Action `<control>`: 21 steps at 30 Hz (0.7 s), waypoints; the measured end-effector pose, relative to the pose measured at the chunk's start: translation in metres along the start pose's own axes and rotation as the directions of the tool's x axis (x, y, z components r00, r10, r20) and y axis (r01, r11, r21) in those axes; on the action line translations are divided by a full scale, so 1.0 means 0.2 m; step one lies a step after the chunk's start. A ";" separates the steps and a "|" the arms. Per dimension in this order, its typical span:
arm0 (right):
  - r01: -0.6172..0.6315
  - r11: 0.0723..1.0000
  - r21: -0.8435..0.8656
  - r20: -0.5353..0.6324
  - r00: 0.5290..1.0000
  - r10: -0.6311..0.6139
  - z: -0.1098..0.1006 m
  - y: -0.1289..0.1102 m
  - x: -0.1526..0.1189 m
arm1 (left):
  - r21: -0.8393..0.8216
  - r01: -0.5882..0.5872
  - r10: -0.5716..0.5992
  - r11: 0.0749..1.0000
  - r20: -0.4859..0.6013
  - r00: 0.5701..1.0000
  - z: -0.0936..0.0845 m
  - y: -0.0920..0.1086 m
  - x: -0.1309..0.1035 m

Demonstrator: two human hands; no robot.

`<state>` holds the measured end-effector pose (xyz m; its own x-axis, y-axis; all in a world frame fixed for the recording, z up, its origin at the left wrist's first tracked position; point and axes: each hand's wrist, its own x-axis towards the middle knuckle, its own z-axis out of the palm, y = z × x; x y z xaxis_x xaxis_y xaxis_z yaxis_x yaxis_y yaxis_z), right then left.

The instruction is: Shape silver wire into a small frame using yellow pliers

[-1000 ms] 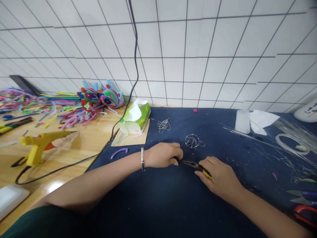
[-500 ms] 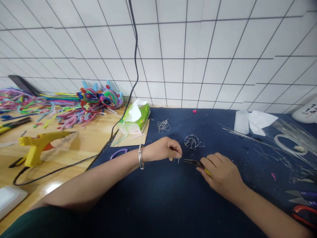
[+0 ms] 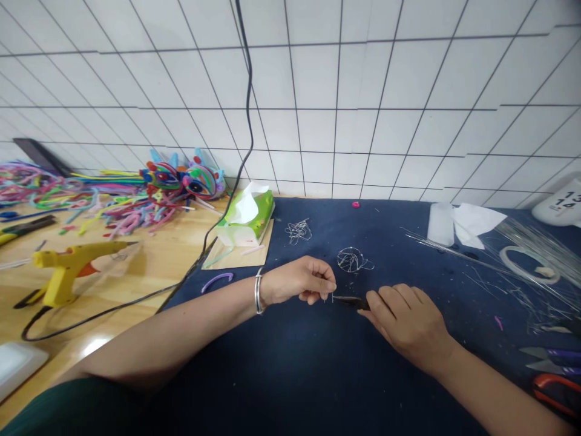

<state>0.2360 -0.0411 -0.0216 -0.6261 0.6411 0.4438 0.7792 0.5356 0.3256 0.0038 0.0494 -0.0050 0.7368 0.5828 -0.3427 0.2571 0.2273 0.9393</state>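
Note:
Over the dark blue cloth [image 3: 272, 363], my left hand [image 3: 306, 280] pinches a short thin wire [image 3: 333, 297] whose ends poke out below the fingertips. My right hand [image 3: 406, 321] is wrapped around a pair of pliers [image 3: 351, 301], with most of the handles hidden in the palm. The plier tips point left and meet the wire just below my left fingertips; whether they are clamped on it is too small to tell. Just beyond my hands lies a round wire frame [image 3: 351, 260] with tiny beads. A tangle of wire [image 3: 298, 231] sits farther back.
At left are a yellow glue gun [image 3: 68, 269], several pipe cleaners [image 3: 131, 212] and a green tissue pack [image 3: 252, 212]. A black cable [image 3: 249, 109] hangs before the tiled wall. At right lie loose wires [image 3: 540, 254], scissors [image 3: 549, 360] and a red-handled tool [image 3: 554, 387].
The pliers have moved slightly left and down, and their tips have come together with the wire at my left hand. Their jaws look closer together than before. My left hand has barely shifted.

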 end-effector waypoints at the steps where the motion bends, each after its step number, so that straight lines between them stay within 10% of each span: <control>1: 0.010 1.000 -0.007 0.004 1.000 -0.010 0.00 0.00 0.00 | -0.004 0.006 -0.006 1.000 0.006 1.000 0.00 0.00 0.00; 21: 0.066 0.998 -0.015 -0.065 0.996 -0.066 -0.01 -0.01 0.01 | 0.005 -0.004 0.004 1.000 0.059 0.998 0.00 -0.02 0.00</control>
<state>0.2337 -0.0419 -0.0186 -0.6733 0.5673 0.4741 0.7368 0.5684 0.3662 0.0032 0.0481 -0.0080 0.7733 0.5370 -0.3371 0.2569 0.2208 0.9409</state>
